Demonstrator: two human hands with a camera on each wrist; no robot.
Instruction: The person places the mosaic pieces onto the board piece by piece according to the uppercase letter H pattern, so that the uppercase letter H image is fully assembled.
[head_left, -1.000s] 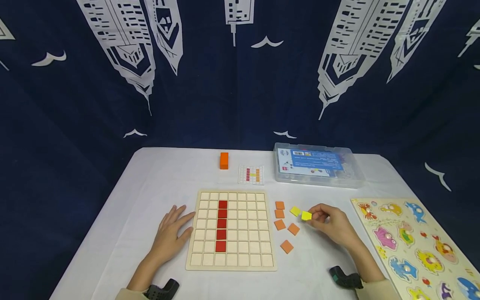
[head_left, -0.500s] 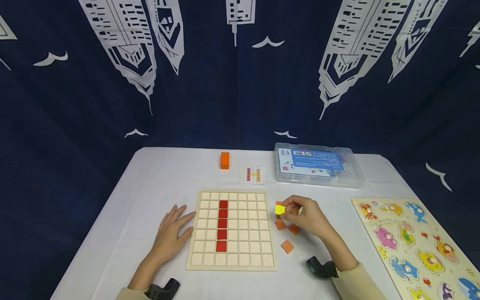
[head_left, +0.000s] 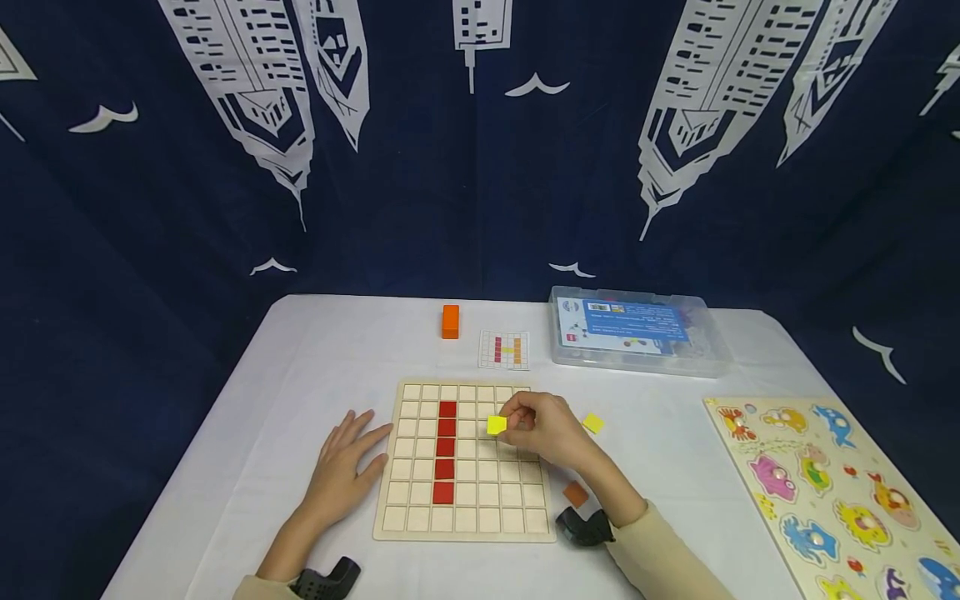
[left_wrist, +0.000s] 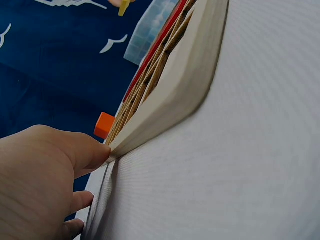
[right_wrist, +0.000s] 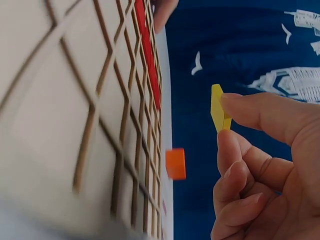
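Between thumb and finger, my right hand point(head_left: 546, 428) pinches a yellow square tile point(head_left: 497, 425) over the right part of the wooden grid board point(head_left: 465, 523). The right wrist view shows the same yellow tile point(right_wrist: 218, 109) held by its edges, raised off the board. Fingers spread, my left hand point(head_left: 341, 471) rests at the board's left edge; in the left wrist view a fingertip of the left hand point(left_wrist: 45, 170) touches the board's rim. A column of several red tiles point(head_left: 445, 447) fills squares left of the board's middle.
Right of the board lie another yellow tile point(head_left: 593, 423) and an orange tile point(head_left: 576, 494); my right hand and forearm cover the spot of the other orange tiles. Behind stand a pattern card point(head_left: 504, 350), an orange block point(head_left: 450, 322) and a clear plastic case point(head_left: 637, 332). An animal puzzle point(head_left: 795, 467) lies at right.
My right hand has carried the yellow tile leftward, from beside the loose tiles to above the grid board. The left hand has stayed at the board's edge.
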